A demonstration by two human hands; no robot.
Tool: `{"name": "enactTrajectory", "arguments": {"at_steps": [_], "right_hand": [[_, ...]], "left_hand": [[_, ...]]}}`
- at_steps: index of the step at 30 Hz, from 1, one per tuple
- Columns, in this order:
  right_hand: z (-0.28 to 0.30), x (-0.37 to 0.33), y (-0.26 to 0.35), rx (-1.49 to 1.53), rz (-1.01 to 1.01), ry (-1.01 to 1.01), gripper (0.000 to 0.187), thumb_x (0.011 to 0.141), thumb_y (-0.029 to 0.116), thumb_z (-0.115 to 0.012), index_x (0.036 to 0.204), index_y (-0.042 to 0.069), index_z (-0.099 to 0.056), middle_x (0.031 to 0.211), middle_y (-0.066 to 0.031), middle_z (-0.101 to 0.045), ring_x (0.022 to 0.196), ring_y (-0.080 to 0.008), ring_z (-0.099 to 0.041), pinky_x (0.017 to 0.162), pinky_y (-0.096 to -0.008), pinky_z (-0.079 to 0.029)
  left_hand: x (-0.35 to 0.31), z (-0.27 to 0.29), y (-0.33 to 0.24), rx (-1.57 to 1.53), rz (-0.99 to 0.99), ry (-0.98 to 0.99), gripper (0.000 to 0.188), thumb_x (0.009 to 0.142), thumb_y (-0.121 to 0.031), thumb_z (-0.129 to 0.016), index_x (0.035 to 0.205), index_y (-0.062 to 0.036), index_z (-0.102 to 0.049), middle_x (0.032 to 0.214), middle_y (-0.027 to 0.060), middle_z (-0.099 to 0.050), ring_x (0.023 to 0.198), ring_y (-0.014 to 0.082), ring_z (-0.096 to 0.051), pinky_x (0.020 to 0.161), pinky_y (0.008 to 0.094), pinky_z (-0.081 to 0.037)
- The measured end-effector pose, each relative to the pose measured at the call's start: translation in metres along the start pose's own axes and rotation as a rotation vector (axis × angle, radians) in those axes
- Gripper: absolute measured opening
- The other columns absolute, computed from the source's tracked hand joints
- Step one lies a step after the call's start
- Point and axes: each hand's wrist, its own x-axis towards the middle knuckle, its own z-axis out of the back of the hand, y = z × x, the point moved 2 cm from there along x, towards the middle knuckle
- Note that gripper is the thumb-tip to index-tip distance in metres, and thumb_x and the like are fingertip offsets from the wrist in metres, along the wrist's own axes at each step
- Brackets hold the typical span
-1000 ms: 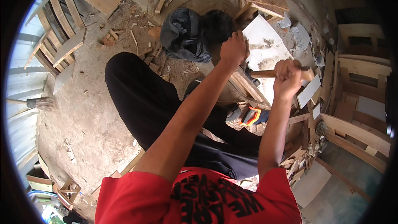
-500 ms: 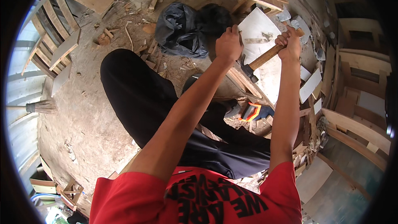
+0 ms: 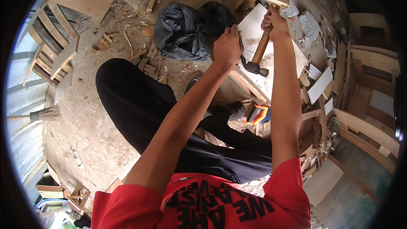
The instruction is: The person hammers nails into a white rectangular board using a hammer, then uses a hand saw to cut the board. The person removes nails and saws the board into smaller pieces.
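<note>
Brown-handled hammer [image 3: 262, 47] firm in right hand [image 3: 275, 22], near edge of white board [image 3: 252, 23], left hand's [image 3: 228, 47] grip unclear.

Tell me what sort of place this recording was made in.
It looks like a makeshift woodworking area, though possibly a salvage spot: wood offcuts litter the floor, wooden frames line the right side, and a hammer is in the right grip.
</note>
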Motion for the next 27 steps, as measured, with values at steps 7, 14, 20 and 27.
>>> {"name": "enactTrajectory", "arguments": {"at_steps": [7, 14, 20, 27], "right_hand": [[0.008, -0.103, 0.025, 0.059, 0.417, 0.138, 0.053, 0.097, 0.055, -0.058, 0.067, 0.016, -0.037, 0.055, 0.0064, -0.026, 0.044, -0.0067, -0.024, 0.042, -0.0246, -0.019], [0.028, -0.189, -0.021, -0.304, 0.867, 0.438, 0.036, 0.096, 0.031, -0.064, 0.073, 0.004, -0.060, 0.053, 0.0010, -0.048, 0.043, -0.0134, -0.045, 0.043, -0.0296, -0.033], [0.066, -0.260, -0.035, 0.452, 0.852, 0.657, 0.049, 0.095, 0.028, -0.055, 0.055, 0.017, -0.028, 0.052, 0.0005, -0.039, 0.046, -0.0153, -0.037, 0.046, -0.0334, -0.031], [0.112, -0.309, -0.064, 0.399, 0.897, 0.266, 0.043, 0.098, 0.023, -0.045, 0.060, 0.017, -0.027, 0.049, 0.0009, -0.028, 0.044, -0.0133, -0.023, 0.046, -0.0318, -0.022]], "left_hand": [[0.005, 0.002, -0.004, 0.040, 0.046, 0.108, 0.048, 0.091, -0.047, -0.063, 0.107, -0.0020, -0.056, 0.096, 0.0189, -0.066, 0.084, 0.0384, -0.069, 0.073, 0.0479, -0.056], [0.011, 0.003, -0.010, 0.171, 0.049, 0.195, 0.073, 0.086, -0.066, -0.061, 0.106, 0.0032, -0.054, 0.100, 0.0241, -0.067, 0.090, 0.0400, -0.070, 0.078, 0.0479, -0.057], [0.009, 0.011, -0.013, 0.165, 0.025, 0.220, 0.068, 0.089, -0.059, -0.061, 0.109, 0.0055, -0.054, 0.102, 0.0261, -0.067, 0.091, 0.0425, -0.069, 0.079, 0.0487, -0.057], [0.006, 0.007, -0.015, 0.192, -0.017, 0.196, 0.066, 0.093, -0.054, -0.057, 0.121, 0.0053, -0.053, 0.116, 0.0279, -0.062, 0.106, 0.0419, -0.063, 0.090, 0.0483, -0.053]]}}
